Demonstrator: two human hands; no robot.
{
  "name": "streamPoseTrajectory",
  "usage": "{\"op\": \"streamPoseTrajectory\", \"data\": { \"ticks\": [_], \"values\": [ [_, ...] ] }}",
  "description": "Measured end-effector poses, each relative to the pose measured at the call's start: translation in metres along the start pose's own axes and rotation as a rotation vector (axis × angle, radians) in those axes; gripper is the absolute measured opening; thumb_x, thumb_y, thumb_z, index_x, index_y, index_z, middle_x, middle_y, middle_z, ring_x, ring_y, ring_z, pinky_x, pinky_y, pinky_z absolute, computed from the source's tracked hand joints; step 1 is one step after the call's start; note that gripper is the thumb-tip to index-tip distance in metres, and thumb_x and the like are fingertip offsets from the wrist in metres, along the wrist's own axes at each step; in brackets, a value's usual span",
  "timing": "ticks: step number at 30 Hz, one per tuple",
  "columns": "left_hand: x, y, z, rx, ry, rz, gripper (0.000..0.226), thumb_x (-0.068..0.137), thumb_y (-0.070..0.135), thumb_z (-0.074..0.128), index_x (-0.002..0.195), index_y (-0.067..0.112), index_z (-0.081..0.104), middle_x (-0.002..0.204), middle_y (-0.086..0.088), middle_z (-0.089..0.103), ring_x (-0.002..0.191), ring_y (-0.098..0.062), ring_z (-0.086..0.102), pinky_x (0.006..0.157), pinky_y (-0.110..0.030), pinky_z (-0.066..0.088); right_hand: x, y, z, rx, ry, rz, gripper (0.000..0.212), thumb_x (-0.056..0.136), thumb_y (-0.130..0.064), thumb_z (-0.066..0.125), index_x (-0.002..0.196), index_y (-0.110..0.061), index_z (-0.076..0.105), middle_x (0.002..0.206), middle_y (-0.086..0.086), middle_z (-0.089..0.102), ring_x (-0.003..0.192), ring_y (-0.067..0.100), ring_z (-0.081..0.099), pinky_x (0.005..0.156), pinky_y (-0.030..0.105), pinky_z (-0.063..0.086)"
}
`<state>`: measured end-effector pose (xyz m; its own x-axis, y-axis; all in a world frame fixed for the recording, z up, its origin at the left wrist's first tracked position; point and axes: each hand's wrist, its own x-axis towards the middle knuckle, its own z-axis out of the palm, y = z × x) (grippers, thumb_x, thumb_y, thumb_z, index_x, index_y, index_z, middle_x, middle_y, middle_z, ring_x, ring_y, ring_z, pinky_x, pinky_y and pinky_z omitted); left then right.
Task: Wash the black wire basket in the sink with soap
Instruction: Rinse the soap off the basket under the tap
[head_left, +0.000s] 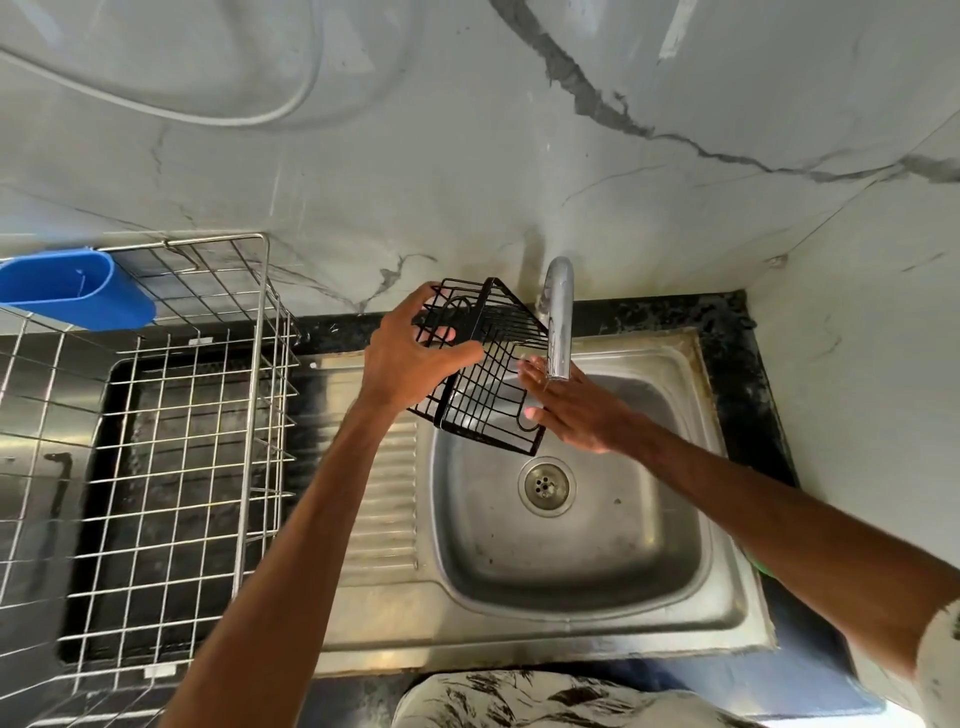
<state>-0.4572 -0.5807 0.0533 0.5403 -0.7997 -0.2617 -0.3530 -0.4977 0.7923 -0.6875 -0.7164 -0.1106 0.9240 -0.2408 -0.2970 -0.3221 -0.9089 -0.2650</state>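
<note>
**Black wire basket (483, 374) at the tap: wetting stage**

Far left: blue plastic holder (78, 293) hooked on a steel dish rack (156, 457) standing on the counter (748, 405). Centre: left hand (410, 358), fingers curled round the basket's wires, holding it tilted in the air above the sink (649, 561) bowl, just beside the tap (558, 317). Right: right hand (576, 410), fingers straight and flat against the basket's lower side, under a thin stream. Judged progress: wetting only; no soap, suds or sponge in view, so soaping and final rinse apparently left. No brand, label or legible writing.
</note>
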Motion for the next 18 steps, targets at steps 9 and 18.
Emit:
{"op": "streamPoseTrajectory", "data": {
  "ticks": [9, 18],
  "values": [
    [-0.01, -0.002, 0.008, -0.009, 0.094, -0.006, 0.098, 0.056, 0.066, 0.075, 0.147, 0.04, 0.05, 0.147, 0.013, 0.057, 0.126, -0.018, 0.061, 0.108, -0.05, 0.05, -0.025, -0.058, 0.028, 0.391, -0.114, 0.03, 0.06, 0.108, -0.047, 0.007, 0.16, -0.021, 0.022, 0.168, -0.004, 0.011, 0.153, 0.003, -0.009, 0.124, 0.042, -0.017],
    [-0.011, -0.005, 0.007, -0.13, 0.159, -0.07, 0.088, 0.055, 0.059, 0.077, 0.14, 0.047, 0.054, 0.129, 0.024, 0.057, 0.118, -0.017, 0.064, 0.098, -0.051, 0.057, -0.037, -0.061, 0.008, 0.559, -0.1, 0.169, 0.059, 0.109, -0.047, 0.014, 0.156, -0.018, 0.034, 0.165, 0.0, 0.028, 0.151, 0.0, 0.01, 0.124, 0.028, -0.009]
  ]
}}
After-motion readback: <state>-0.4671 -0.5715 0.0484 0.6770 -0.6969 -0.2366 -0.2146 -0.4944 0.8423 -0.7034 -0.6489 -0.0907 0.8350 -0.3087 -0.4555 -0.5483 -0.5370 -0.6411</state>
